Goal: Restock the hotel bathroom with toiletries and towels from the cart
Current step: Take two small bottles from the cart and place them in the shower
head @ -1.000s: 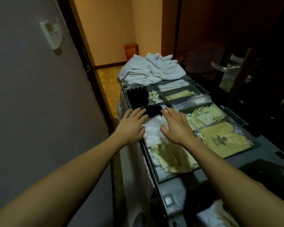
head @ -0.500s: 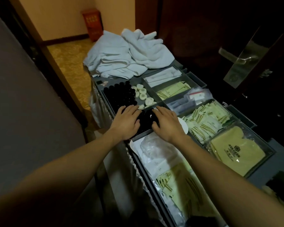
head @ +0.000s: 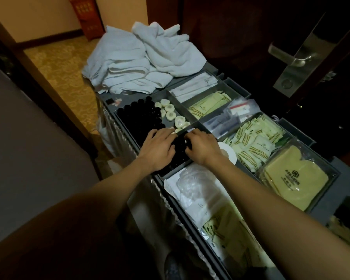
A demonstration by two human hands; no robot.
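Both hands on the black bottles (head: 179, 146) in a near compartment of the cart (head: 346, 170).
Left hand (head: 158, 150) and right hand (head: 202, 147) lie palm-down, fingers bent among the caps; whether either grasps a bottle cannot be told. The next compartment holds round soaps (head: 170, 114), others yellow sachets (head: 253, 142); towels (head: 141, 61) are heaped beyond.

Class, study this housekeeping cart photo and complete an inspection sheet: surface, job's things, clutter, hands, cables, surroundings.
Surface: grey cart tray, compartments nearly full.
Job's things: white towels heaped at the far end; black bottles, round soaps and yellow sachets in compartments.
Clutter: crumpled clear plastic bag on the near white packets.
Hands: left hand and right hand both down among the black bottles; grip hidden.
Cables: nothing seen.
Surroundings: dark door with metal lever handle to the right; patterned carpet beyond.
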